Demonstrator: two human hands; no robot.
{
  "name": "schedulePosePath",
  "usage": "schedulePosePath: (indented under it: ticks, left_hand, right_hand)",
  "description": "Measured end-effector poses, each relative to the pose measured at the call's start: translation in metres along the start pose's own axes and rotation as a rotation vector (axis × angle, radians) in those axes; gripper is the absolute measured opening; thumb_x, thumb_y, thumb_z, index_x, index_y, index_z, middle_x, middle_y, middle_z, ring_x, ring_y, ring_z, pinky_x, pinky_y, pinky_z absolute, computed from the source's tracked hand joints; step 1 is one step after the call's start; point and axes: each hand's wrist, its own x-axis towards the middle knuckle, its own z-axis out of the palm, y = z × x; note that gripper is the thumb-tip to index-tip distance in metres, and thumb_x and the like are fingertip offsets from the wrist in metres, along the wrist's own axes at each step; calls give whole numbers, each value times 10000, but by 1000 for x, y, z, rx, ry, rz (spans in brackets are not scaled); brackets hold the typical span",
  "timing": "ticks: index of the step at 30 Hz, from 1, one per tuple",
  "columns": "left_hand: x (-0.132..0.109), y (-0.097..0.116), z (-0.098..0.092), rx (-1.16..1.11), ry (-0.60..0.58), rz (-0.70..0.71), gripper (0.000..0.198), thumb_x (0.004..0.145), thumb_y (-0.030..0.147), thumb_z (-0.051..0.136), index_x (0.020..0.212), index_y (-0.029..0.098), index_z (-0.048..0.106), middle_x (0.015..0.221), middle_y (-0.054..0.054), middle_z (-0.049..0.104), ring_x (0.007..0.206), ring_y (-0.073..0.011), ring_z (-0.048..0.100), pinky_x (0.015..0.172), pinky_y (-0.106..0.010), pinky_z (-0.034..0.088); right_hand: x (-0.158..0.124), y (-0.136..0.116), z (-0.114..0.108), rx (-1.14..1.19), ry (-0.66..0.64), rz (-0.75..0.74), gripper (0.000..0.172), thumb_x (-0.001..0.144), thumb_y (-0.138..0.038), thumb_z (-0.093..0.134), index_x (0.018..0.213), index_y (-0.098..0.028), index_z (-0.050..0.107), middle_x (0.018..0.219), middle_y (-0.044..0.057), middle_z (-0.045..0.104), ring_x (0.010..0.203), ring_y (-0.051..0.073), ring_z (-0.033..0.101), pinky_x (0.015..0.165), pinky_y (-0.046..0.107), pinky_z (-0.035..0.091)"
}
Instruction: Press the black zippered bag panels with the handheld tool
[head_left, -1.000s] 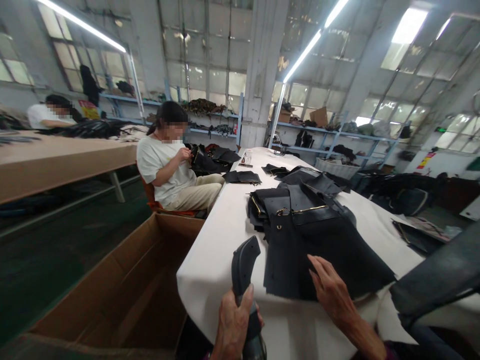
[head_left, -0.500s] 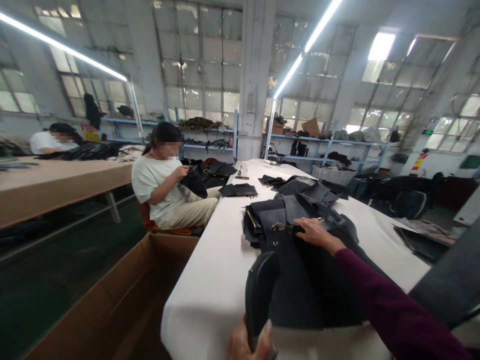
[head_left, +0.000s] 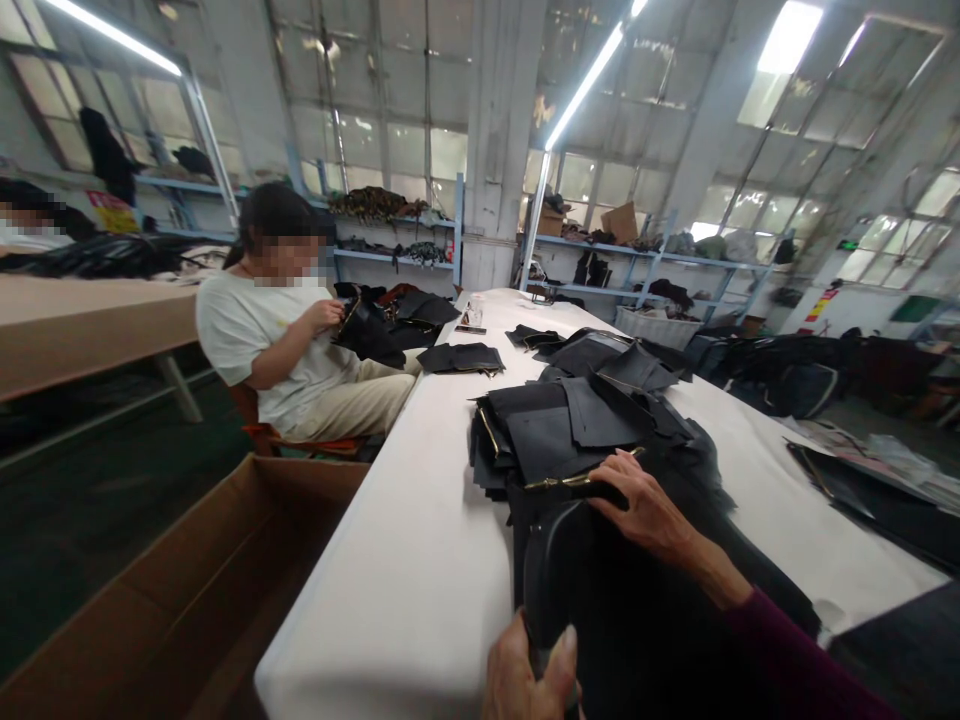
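Note:
A large black piece, bag-like and with a gold-coloured strip along its top, lies over the near part of the white table. My left hand grips its curved, padded near edge between thumb and fingers at the bottom of the view. Farther up, my right hand has its fingers closed on the top edge by the gold strip. Just beyond both hands sits a pile of flat black pieces, some with gold zippers. The underside of the black piece is hidden.
A seated person in a white shirt holds a black piece left of the table. An open cardboard box stands at the near left. More black pieces lie farther along the table, and shelves line the back wall.
The view has turned right and moved nearer. The gold-edged top of the black piece has come closer to my left hand, and my right hand now grips it there.

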Motion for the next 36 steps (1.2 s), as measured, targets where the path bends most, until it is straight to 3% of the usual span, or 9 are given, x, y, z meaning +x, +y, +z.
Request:
schedulePosePath:
  ticks: [6,9,11,15,18,21,25,33,36]
  left_hand:
    - [29,12,12,-135,-98,16,440,753,570,527,844,140,530,541,12,546,402,-130,544,409,-231,450]
    - [32,16,9,-185,-151,49,409,772,543,532,844,140,513,553,19,541,417,-131,557,417,-233,461]
    - [29,16,2,-177,-171,59,406,777,547,525,795,141,512,525,18,541,407,-132,551,409,-233,453]
    - [19,16,-27,-114,-62,21,423,762,562,526,677,148,527,455,-12,571,399,-133,535,417,-224,431]
    - [15,19,-51,-115,29,7,432,750,567,528,637,151,536,456,-31,598,410,-137,538,430,-222,429]
    - [12,20,-63,-147,18,4,427,741,568,534,629,156,534,445,-30,593,409,-149,550,429,-232,435]
    - [3,14,-53,-163,-38,-24,418,720,581,544,639,171,525,421,0,561,354,-141,527,398,-236,427]
    - [-3,7,-30,-140,-177,-27,450,661,590,591,762,151,576,454,16,551,349,-142,534,391,-237,434]
    - [0,9,-29,-180,-198,-15,475,673,613,565,762,146,576,463,4,559,366,-151,544,403,-251,443]
  right_hand:
    - [-42,-28,35,38,214,243,351,887,-220,436,1232,-166,466,1185,157,509,1172,292,430,1010,480,365]
    - [-66,-48,58,81,169,344,376,872,-272,452,1214,-126,508,1077,202,588,1016,355,545,871,561,451]
    - [-70,-54,64,166,109,367,378,884,-263,405,1217,-129,525,1063,196,629,976,343,592,848,538,479]
    - [-53,-54,44,375,33,387,385,904,-229,381,1259,-171,516,1156,107,637,1035,252,598,935,399,455]
    - [-40,-54,19,508,-30,397,372,898,-245,422,1245,-193,547,1119,55,667,954,233,629,872,351,490]
    - [-35,-60,5,602,-75,403,368,901,-268,440,1250,-223,545,1082,13,686,907,218,641,829,322,505]
    - [-35,-69,4,644,-78,439,393,898,-317,460,1272,-214,524,1066,27,695,895,240,644,836,364,504]
    - [-46,-93,-7,602,-47,538,370,884,-320,490,1241,-243,549,1168,25,649,1092,269,555,935,390,440]
    - [-50,-100,-14,647,-63,592,367,882,-345,491,1231,-254,557,1114,8,675,1019,265,590,878,371,471]
